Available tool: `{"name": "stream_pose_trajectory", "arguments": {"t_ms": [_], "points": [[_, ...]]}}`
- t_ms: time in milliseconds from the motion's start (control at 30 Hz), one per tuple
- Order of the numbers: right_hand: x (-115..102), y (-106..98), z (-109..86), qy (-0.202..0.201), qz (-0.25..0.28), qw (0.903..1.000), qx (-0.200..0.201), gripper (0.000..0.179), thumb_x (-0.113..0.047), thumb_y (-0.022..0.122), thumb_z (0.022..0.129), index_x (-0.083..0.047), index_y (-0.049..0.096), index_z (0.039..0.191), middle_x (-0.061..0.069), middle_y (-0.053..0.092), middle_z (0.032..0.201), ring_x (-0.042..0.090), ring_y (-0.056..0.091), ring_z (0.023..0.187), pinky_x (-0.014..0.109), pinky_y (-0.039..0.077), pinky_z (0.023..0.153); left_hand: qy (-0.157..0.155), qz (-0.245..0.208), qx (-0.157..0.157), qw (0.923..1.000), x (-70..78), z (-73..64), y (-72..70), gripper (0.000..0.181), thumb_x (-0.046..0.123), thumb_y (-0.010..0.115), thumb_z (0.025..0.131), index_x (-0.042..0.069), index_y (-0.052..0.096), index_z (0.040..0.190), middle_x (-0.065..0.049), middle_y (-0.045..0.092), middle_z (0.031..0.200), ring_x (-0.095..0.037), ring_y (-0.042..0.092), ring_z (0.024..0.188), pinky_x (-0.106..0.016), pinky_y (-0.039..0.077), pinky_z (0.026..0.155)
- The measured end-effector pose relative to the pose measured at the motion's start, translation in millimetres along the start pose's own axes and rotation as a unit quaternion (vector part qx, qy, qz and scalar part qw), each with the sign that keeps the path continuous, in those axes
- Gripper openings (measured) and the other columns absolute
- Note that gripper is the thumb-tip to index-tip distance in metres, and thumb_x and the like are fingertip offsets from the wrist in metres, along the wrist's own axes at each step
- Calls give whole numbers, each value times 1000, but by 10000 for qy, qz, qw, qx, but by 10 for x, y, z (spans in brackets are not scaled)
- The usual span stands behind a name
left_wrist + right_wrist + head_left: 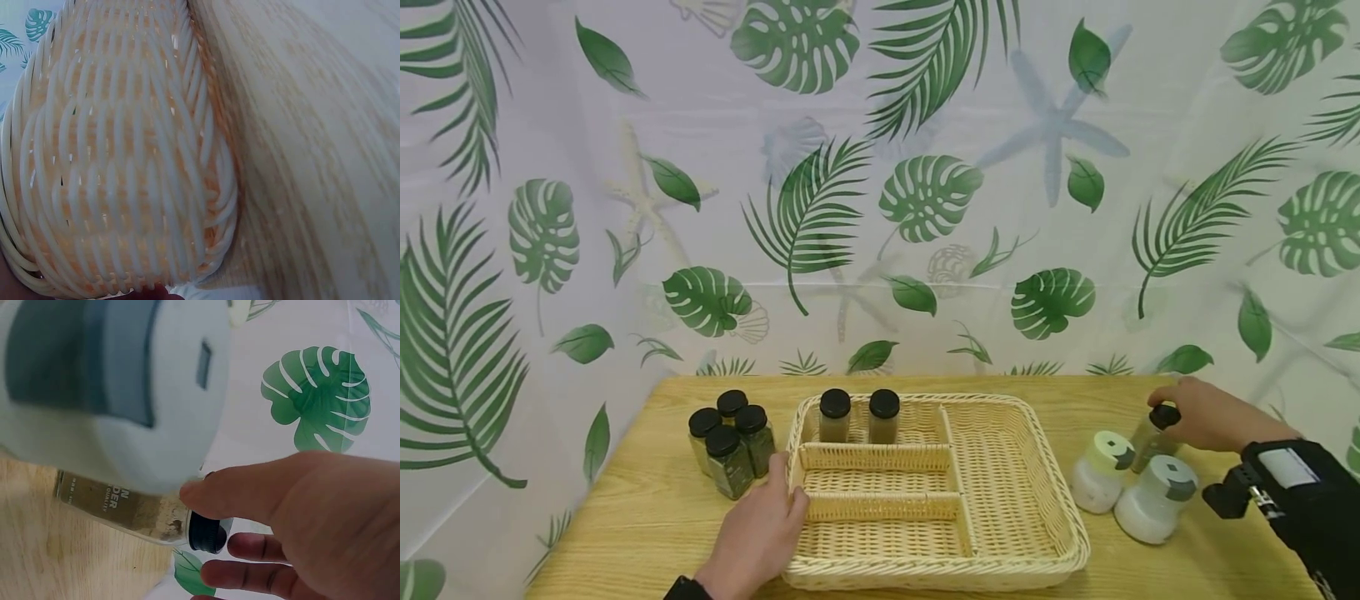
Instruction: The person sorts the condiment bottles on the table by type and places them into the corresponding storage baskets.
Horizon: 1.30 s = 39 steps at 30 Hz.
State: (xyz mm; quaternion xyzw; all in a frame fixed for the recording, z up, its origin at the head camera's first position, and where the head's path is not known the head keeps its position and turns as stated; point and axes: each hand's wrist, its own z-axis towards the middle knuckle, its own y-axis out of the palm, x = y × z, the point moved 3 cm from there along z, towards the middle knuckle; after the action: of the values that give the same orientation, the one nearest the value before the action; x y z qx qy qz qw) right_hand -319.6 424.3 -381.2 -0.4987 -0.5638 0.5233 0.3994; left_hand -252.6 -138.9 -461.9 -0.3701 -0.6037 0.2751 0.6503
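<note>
pinched by the right hand [1213,414], a black-capped clear glass jar [1145,444] is right of the cream woven basket [1011,487], whose left rim the left hand [756,525] grips; a sideways pull might topple the round, pale-lidded, white-filled shaker [1150,508] crowding the jar.

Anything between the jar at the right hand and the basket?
Yes, at low level: the yellow-lidded jar stands between the black-capped jar and the basket, along with the basket's right rim. A lift over both would probably clear. The pale-lidded jar sits nearer the person.
</note>
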Motion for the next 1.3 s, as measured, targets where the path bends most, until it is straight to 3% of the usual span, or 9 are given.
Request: {"name": "stream_pose_trajectory", "arguments": {"t_ms": [233, 700, 933, 1300], "points": [[38, 72, 11, 182, 135, 9997, -80, 54, -21, 82, 80, 8, 64, 121, 33, 60, 114, 44, 62, 98, 56, 53, 80, 95, 82, 161, 9998, 1, 3, -2, 51, 27, 40, 106, 1, 30, 149, 3, 42, 52, -16, 38, 40, -33, 27, 42], [-5, 101, -7, -82, 154, 9998, 34, 40, -14, 78, 84, 6, 65, 116, 19, 68, 103, 30, 63, 89, 51, 54, 77, 7, 29, 66, 10000, 11, -4, 2, 53, 28, 39, 106, 1, 28, 150, 1, 43, 53, -17, 39, 41, -34, 26, 42], [19, 91, -15, -80, 248, 9996, -88, 43, -18, 79, 83, 5, 65, 116, 18, 67, 104, 28, 63, 88, 49, 54, 75, -36, 9, -5, 10000, 10, -7, 3, 54, 30, 38, 107, 2, 27, 151, 1, 45, 53, -18, 41, 41, -35, 27, 43], [-38, -142, -37, -21, 101, 9999, -37, 41, -19, 74, 85, 1, 64, 119, 15, 67, 104, 23, 59, 83, 41, 51, 68, -29, 1, 16, 10000, 2, -6, 1, 54, 30, 38, 107, 2, 26, 152, 1, 44, 53, -18, 40, 41, -35, 27, 42]]}}
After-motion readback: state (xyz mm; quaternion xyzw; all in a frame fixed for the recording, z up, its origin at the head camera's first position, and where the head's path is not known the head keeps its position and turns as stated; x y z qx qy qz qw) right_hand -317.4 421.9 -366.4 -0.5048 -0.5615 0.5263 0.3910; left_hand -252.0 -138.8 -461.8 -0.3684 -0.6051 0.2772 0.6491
